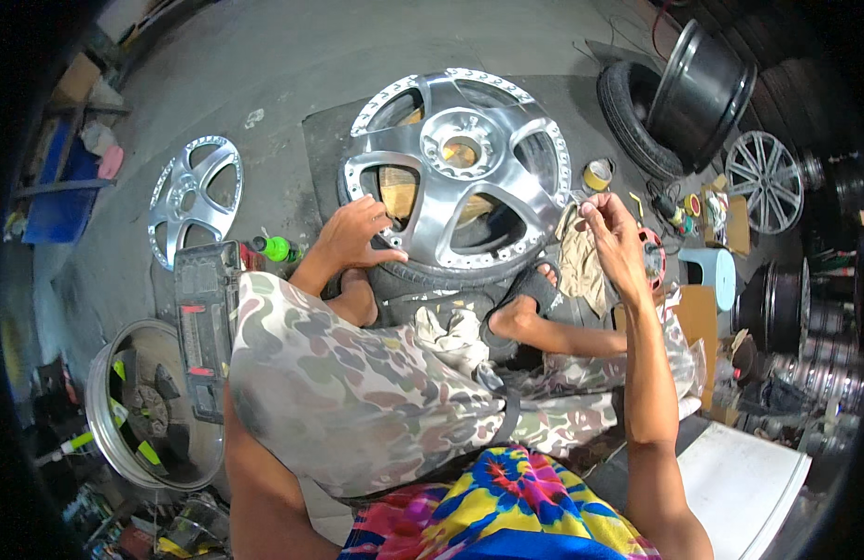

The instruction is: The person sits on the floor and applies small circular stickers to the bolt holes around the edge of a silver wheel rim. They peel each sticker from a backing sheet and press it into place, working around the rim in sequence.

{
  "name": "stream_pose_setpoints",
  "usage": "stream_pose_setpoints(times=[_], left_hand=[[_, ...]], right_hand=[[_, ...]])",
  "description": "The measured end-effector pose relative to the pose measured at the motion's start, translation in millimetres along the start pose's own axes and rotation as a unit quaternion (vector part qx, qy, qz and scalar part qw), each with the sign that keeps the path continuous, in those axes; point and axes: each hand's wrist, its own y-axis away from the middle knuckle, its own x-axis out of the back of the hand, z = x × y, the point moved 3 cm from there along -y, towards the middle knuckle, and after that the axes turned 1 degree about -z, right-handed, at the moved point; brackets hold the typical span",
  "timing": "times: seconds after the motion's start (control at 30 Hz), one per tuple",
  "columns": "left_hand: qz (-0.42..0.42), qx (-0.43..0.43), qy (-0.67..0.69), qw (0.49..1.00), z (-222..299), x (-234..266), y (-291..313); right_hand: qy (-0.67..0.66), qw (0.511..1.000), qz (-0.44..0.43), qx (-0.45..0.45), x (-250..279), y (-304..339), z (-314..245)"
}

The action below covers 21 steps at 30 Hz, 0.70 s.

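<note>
A silver five-spoke wheel face (430, 149) lies in front of the person, between the two hands, resting on a dark tyre (418, 278) on the floor (292, 56). Its polished side points up, so its centre axis stands roughly upright; being round, it has no long axis across its face. One spoke points away from the person, slightly left, and another comes back toward the person, also left of the hub.

The left hand (362, 233) is at the near-left edge of the wheel face, its grip released, thumb and fingers spread apart (how firmly they touch the rim, I cannot tell). The right hand (611, 229) is raised just beside the right edge, its grip pinched, thumb and forefinger together; whether something small sits between them cannot be told.

Below the right hand's fingertips lies a tan cloth (578, 266), with a yellow roll of tape (597, 175) beyond. A bottle with a bright green body (278, 248) is near the left wrist, and a smaller-looking five-spoke wheel face (206, 166) lies farther left.
</note>
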Motion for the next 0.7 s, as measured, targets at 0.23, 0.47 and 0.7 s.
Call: stream_pose_setpoints(times=[0.23, 0.47, 0.7], left_hand=[[0.015, 0.02, -0.062, 0.998, 44.4, -14.1, -11.7], [-0.114, 0.104, -0.059, 0.986, 83.7, -34.0, -31.5], [0.042, 0.212, 0.285, 0.934, 86.2, 23.9, -12.4]], right_hand=[[-0.016, 0.998, -0.008, -0.062, -18.2, 40.6, 79.3], [-0.028, 0.995, -0.048, -0.085, -63.6, 31.5, 55.2], [0.059, 0.985, -0.159, 0.027, -128.1, 22.5, -4.0]])
